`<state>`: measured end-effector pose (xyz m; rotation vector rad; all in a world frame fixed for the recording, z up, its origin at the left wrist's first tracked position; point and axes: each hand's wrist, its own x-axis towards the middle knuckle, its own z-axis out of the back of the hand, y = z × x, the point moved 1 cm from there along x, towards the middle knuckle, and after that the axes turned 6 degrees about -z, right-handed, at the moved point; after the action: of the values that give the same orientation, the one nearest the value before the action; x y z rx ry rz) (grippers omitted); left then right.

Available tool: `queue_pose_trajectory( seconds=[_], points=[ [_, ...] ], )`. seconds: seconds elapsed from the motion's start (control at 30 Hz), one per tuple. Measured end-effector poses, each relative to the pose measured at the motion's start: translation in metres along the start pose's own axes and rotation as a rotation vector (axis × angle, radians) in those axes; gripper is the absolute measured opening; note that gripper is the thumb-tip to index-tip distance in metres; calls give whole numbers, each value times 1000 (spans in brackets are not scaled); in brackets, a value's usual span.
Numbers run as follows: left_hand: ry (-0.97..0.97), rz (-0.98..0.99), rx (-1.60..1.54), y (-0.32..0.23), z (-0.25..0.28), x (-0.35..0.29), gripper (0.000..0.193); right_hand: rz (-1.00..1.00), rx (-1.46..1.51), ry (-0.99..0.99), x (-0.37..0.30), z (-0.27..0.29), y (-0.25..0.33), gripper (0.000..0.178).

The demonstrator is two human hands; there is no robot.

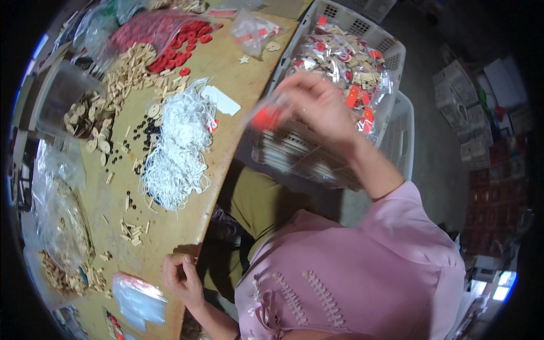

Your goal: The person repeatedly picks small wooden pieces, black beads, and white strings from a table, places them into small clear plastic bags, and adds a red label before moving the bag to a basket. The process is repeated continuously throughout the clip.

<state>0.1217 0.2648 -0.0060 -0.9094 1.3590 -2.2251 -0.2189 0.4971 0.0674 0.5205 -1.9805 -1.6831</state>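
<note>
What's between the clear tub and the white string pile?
In the head view, loose wooden discs, black beads and small wooden pieces lie between them.

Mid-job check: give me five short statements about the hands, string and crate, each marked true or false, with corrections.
1. The bare right hand holds a small clear plastic packet showing red. True.
2. The bare left hand is at the edge of the flat tan table. True.
3. The tangled white string bundle lies inside the white plastic crate. False: the bundle lies on the table.
4. The crate stands right of the table. True.
5. The crate is empty. False: it holds many filled clear plastic packets.
</note>
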Motion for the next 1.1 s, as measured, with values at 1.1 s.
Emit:
queue_pose_trajectory(
  seconds=[1.1],
  points=[
    [-548,-111,993,-18,114,-77,16,-437,-167,1079,-95,-280,-49,21]
  ],
)
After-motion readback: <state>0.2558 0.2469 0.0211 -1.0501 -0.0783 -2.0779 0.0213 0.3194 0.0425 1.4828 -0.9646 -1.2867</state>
